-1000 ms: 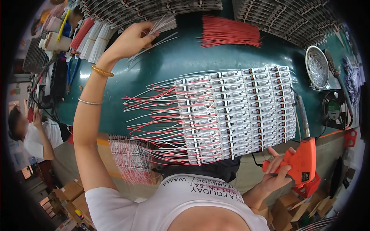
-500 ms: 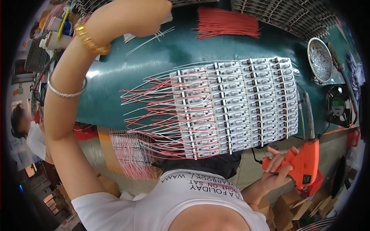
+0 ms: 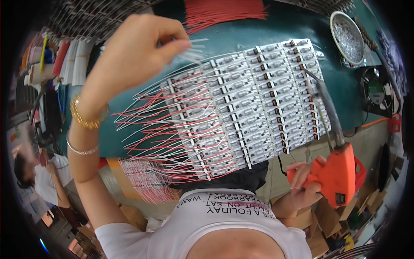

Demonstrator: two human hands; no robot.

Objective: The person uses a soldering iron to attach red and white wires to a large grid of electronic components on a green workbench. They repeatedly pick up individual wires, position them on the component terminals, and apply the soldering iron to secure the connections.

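Observation:
My left hand (image 3: 144, 56) is closed in a pinch on a few short white wires (image 3: 196, 46), just above the far left corner of the panel of small circuit boards (image 3: 267, 97). Many red and white wires (image 3: 159, 125) fan out from the panel's left columns. In my right hand (image 3: 305, 186) is an orange soldering gun (image 3: 341, 175), its fingers wrapped round the handle at the panel's near right. The gun's grey barrel points away from me, its thin tip over the panel's right columns. Whether the tip touches a board, I cannot tell.
Red wires (image 3: 224, 15) lie in a bundle on the green table (image 3: 332, 82). A metal bowl of silvery bits (image 3: 348, 41) and a black fan (image 3: 377, 90) stand at the right. Wired boards (image 3: 144, 177) lie near left. A person (image 3: 47, 172) sits far left.
My left hand has come nearer to the panel, and white wires now show in its fingers. The soldering gun's tip has swung left from beside the panel to over it. The whole view has shifted.

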